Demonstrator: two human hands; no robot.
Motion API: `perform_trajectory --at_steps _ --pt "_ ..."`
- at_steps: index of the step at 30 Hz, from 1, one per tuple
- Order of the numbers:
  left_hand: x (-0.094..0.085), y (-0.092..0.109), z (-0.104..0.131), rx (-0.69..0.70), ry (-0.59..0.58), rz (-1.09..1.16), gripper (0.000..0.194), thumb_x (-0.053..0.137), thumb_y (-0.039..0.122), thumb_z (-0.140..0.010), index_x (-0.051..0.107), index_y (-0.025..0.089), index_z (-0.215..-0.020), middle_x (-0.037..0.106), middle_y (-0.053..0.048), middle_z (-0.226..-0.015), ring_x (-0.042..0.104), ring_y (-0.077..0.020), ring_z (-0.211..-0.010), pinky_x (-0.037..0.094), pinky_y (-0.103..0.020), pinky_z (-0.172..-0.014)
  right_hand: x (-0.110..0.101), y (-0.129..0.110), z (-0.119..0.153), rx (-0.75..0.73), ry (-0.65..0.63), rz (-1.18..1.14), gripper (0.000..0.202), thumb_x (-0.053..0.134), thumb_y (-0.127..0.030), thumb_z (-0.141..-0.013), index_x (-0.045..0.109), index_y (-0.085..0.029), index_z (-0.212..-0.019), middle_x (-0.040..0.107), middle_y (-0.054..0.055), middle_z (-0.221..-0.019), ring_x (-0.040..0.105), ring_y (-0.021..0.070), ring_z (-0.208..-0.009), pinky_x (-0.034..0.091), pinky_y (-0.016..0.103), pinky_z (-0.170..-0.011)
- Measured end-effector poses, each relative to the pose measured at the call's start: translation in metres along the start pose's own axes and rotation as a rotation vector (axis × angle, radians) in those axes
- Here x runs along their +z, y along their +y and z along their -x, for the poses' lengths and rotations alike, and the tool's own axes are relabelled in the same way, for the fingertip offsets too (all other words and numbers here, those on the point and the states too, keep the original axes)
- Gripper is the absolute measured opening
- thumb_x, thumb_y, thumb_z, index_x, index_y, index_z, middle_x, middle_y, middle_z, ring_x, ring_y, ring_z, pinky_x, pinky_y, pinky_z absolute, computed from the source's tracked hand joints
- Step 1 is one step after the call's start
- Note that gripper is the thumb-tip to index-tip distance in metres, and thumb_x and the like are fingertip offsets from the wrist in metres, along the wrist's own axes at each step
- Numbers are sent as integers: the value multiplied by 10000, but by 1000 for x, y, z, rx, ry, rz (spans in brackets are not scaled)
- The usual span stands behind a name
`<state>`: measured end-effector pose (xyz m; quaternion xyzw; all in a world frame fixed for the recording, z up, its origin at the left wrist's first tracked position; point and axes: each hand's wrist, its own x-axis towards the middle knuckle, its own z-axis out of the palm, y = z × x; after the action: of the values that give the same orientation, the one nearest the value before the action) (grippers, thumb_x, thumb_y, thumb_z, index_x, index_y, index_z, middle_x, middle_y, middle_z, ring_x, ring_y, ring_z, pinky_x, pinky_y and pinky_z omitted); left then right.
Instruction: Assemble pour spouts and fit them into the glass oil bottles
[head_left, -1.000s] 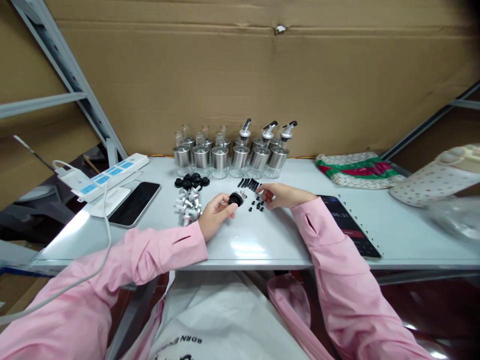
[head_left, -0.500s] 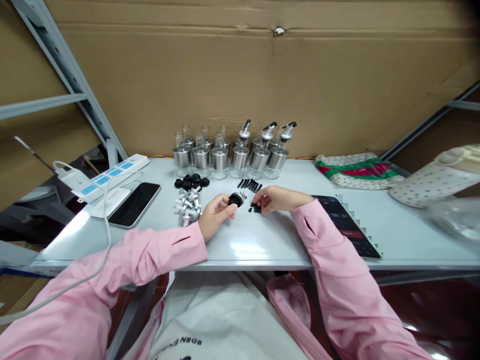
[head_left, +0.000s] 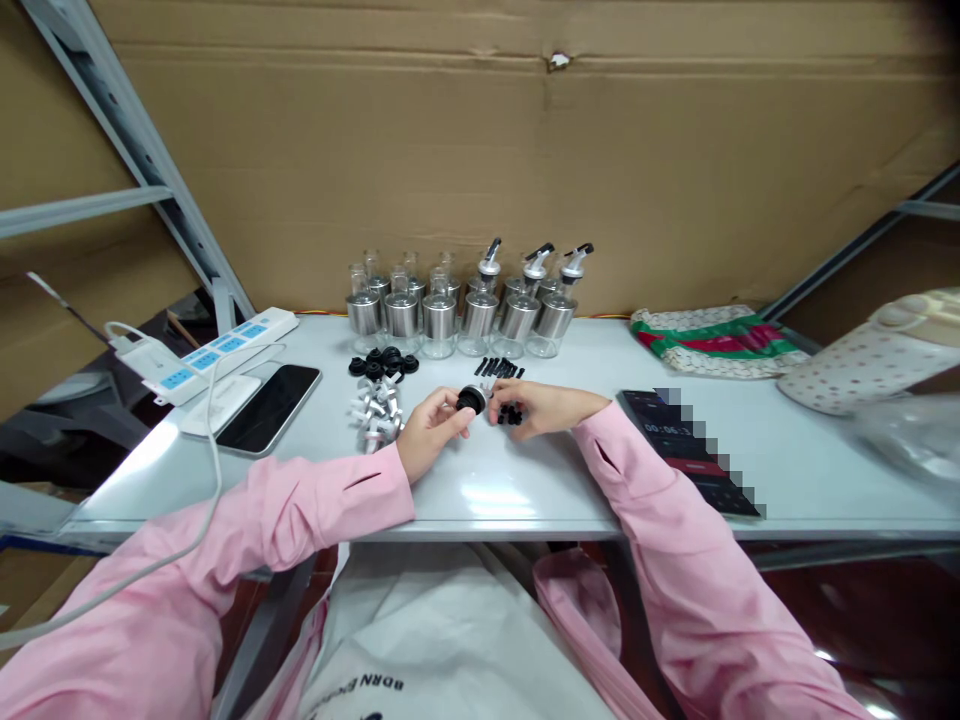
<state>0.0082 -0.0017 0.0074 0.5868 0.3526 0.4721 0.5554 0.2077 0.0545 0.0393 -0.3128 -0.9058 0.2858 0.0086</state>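
My left hand grips a pourer spout, its black ribbed stopper turned toward me and its silver part pointing away to the right. Thumb and fingers of my right hand come together at the silver end; whatever they pinch is too small to make out. Small black caps lie under and beside the right hand. Just beyond are several black levers in a row. Left of my left hand lies a heap of silver spouts, with black stoppers piled behind it.
Glass bottles with steel sleeves stand in rows at the back, three topped with pourers. To the left are a power strip and a phone. A tablet, a patterned bag and a dotted jug are on the right.
My right hand has moved left from the small black caps to the silver end of the pourer spout. The left hand keeps the spout in the same place.
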Motion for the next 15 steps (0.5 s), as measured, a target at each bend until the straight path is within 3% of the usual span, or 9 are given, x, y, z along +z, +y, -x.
perform_trajectory --at_steps 6,15 --pt "1 1 0 0 10 0 354 645 460 -668 458 160 -689 529 22 -761 507 -53 -562 407 -211 -600 4 4 -2 34 53 -28 163 572 -109 -643 617 -126 -799 495 32 -858 484 120 -741 413 257 -729" --pt "1 0 0 1 12 5 355 646 461 -667 453 164 -684 533 25 -733 503 -57 -556 404 -213 -600 1 7 3 95 69 -47 171 594 -118 -619 615 -141 -786 530 27 -839 484 114 -709 418 255 -681"
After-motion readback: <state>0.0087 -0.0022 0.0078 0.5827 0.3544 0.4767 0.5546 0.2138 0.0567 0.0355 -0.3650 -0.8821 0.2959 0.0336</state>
